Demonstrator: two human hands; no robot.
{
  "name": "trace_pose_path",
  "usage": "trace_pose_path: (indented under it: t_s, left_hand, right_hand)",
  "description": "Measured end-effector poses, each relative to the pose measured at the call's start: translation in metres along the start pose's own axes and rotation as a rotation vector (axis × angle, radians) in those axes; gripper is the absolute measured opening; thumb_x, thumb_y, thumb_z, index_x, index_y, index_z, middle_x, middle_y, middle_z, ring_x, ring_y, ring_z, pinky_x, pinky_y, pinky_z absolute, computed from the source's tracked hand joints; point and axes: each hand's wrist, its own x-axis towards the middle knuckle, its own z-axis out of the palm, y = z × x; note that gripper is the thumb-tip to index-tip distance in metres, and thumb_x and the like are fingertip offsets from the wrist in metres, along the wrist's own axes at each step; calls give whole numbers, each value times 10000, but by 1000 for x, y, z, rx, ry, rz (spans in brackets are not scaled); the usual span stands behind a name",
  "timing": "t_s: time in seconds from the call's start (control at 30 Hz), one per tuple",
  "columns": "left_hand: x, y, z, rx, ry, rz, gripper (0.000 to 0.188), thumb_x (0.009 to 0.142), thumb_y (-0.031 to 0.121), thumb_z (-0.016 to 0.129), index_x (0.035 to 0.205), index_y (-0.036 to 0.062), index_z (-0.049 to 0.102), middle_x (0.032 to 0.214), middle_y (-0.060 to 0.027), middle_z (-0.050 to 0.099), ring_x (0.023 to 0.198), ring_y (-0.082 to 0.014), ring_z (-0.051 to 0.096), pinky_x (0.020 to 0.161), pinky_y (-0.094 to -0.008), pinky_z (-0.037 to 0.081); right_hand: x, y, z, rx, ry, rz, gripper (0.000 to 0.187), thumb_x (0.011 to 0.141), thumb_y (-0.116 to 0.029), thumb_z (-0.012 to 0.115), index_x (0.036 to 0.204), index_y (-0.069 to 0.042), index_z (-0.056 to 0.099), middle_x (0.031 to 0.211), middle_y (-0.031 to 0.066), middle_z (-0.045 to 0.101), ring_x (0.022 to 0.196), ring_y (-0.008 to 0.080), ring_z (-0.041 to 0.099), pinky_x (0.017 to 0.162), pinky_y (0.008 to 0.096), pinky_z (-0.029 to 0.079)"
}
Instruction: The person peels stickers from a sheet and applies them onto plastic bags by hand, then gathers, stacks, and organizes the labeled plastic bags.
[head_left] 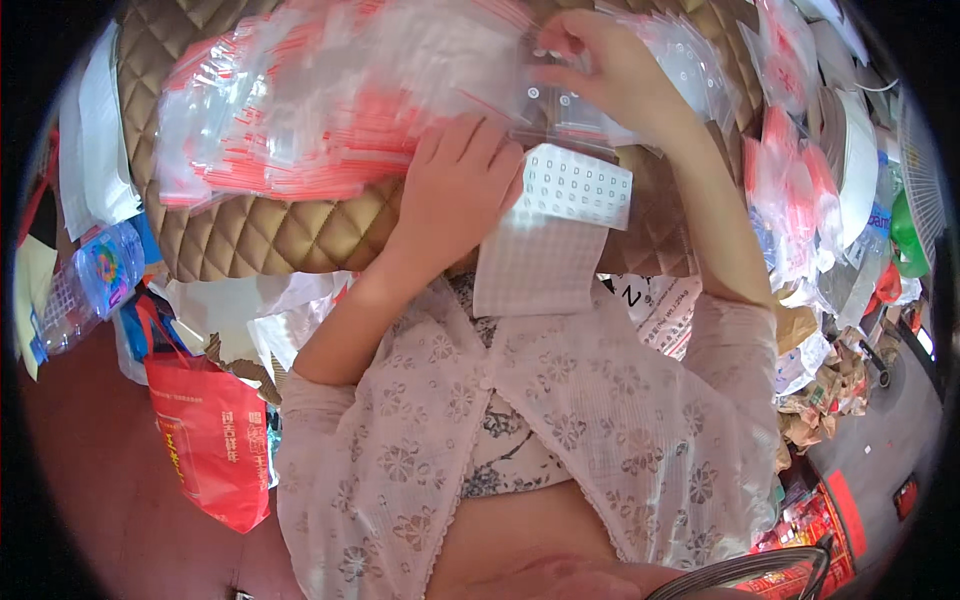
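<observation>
A quilted brown cushion (270, 235) is heaped with red-striped zip bags (300, 110). A white sticker sheet (560, 215) is pressed down by the flat, released left hand (455, 190), while one small bag (560, 95) is pinched in the right hand (610, 70). A red shopping bag (210, 440) is seen on the reddish floor (90, 450), left.

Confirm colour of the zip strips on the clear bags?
Red strips on clear bags, head view.

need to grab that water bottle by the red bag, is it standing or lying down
Lying down: the clear plastic bottle rests tipped on its side among the clutter, just above the red bag.
</observation>
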Motion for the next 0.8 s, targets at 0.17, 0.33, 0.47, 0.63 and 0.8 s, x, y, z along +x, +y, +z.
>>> trace_pose_path:
  t_s: [0.17,0.33,0.47,0.63,0.8]
  left_hand:
    - [2,-17,17,229,52,169,164,759,153,566,894,61,585,1042,-91,595,1026,-245,526,848,-395,413]
    - [-5,-11,26,111,-14,183,198,764,145,547,929,42,583,1060,-91,596,1017,-238,530,831,-356,425]
    - [-3,-11,23,26,58,183,206,752,133,552,933,38,581,1049,-94,599,999,-237,536,821,-349,433]
    - [-5,-11,22,79,54,135,164,750,114,580,898,43,586,1045,-87,602,1005,-238,542,834,-363,437]
    - [-4,-6,14,54,48,146,130,746,110,591,857,42,589,1050,-79,606,1017,-250,546,841,-371,437]
  right_hand:
    - [7,19,7,-364,287,-360,406,525,-292,801,798,-85,584,830,77,619,834,277,577,746,379,421]
    - [31,2,16,32,-421,167,441,537,-241,798,876,-94,557,816,99,614,860,293,584,729,376,437]
    - [19,8,20,-354,61,-177,402,578,-153,754,910,-86,539,826,120,592,838,279,576,684,397,444]
    - [21,8,-7,-300,-166,-40,362,623,-136,760,880,-64,515,839,71,570,792,218,561,653,357,446]
    - [10,14,-30,467,-265,125,202,801,-121,686,913,-71,526,812,-27,511,775,82,483,663,222,414]
